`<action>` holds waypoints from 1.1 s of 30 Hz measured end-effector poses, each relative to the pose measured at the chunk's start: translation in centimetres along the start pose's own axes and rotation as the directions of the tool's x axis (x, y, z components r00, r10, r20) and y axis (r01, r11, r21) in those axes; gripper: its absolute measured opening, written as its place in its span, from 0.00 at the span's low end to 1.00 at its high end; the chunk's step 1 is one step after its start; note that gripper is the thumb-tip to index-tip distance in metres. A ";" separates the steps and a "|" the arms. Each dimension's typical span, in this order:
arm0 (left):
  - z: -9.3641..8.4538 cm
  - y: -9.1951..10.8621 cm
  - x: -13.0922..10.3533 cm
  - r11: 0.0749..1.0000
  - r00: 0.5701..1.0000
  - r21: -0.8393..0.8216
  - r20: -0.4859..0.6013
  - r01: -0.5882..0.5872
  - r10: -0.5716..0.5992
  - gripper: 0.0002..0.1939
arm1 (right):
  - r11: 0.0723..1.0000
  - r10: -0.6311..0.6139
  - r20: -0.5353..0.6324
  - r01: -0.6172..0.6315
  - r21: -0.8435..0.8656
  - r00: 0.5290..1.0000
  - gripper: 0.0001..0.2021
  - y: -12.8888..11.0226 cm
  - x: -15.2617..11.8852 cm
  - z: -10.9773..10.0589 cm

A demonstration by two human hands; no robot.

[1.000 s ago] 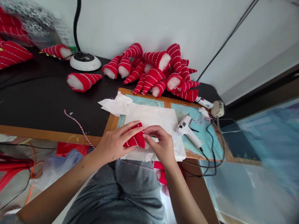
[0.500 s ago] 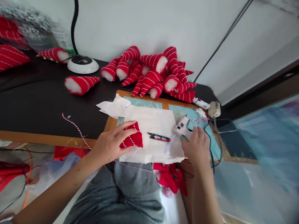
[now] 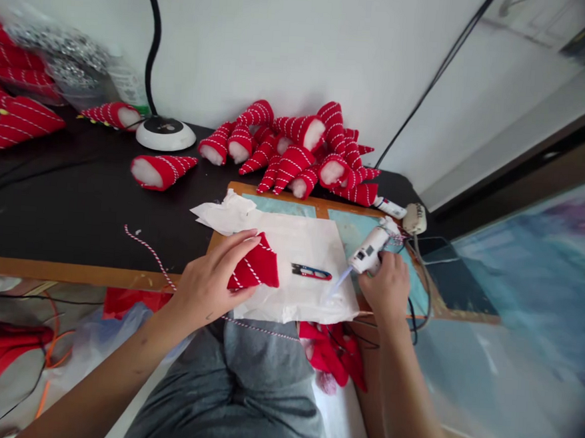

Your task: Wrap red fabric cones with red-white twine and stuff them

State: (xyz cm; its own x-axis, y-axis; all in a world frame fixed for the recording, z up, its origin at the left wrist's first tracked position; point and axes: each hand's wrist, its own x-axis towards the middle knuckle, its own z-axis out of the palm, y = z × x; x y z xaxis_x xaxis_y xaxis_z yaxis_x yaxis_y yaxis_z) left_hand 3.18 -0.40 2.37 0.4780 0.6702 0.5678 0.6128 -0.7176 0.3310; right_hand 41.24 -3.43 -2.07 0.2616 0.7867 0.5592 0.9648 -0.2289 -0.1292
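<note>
My left hand [image 3: 211,267] is closed on a red fabric piece [image 3: 259,267] with red-and-white twisted cord across it. From under that hand, a length of cord [image 3: 143,243] runs left over the table edge, and another stretch hangs across my lap. My right hand [image 3: 386,285] wraps round the handle of a white hot glue gun [image 3: 367,251]. A translucent glue stick [image 3: 339,282] sticks out of its near end. Between my hands, thread snips [image 3: 311,272] with blue and red handles lie on a white paper sheet [image 3: 296,236].
Several stuffed red cones [image 3: 291,162] are piled against the wall. One more cone [image 3: 161,171] lies near the white lamp base [image 3: 165,134]. A white adapter [image 3: 415,219] and cables sit at the right. Red fabric [image 3: 330,352] lies below the table edge, beside my lap.
My right hand has closed round the glue gun's handle, and the gun has shifted and turned. My left hand still holds the red fabric, now slightly further left.
</note>
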 end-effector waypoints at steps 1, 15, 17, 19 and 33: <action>-0.2 0.1 0.0 0.999 1.000 -0.016 -0.001 0.028 -0.028 0.40 | 0.990 0.068 -0.031 -0.063 0.125 0.997 0.13 -0.2 -0.1 -0.5; -1.7 1.7 -0.2 0.981 0.992 0.196 -0.121 -0.005 0.030 0.35 | 0.563 -0.341 -0.117 0.302 0.770 0.933 0.03 -13.9 -6.9 -10.3; -1.9 1.9 -0.3 0.983 0.992 0.185 -0.128 0.012 0.012 0.35 | 0.564 -0.361 -0.097 0.300 0.769 0.927 0.03 -14.5 -7.1 -10.3; -1.9 2.1 -0.4 0.984 0.992 0.175 -0.123 0.029 -0.007 0.35 | 0.580 -0.371 -0.070 0.291 0.761 0.926 0.03 -14.6 -7.2 -10.0; -1.9 2.7 -0.5 0.982 0.993 0.181 -0.113 0.049 -0.029 0.34 | 0.621 -0.393 -0.031 0.289 0.729 0.919 0.03 -15.1 -7.0 -9.7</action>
State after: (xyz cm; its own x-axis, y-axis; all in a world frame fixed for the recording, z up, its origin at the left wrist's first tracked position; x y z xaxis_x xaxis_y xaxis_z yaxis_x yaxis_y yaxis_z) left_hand 3.39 -2.99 4.42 0.3856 0.6649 0.6397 0.7395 -0.6373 0.2167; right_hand 24.62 -11.03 3.86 -0.1392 0.7955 0.5898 0.6939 0.5033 -0.5150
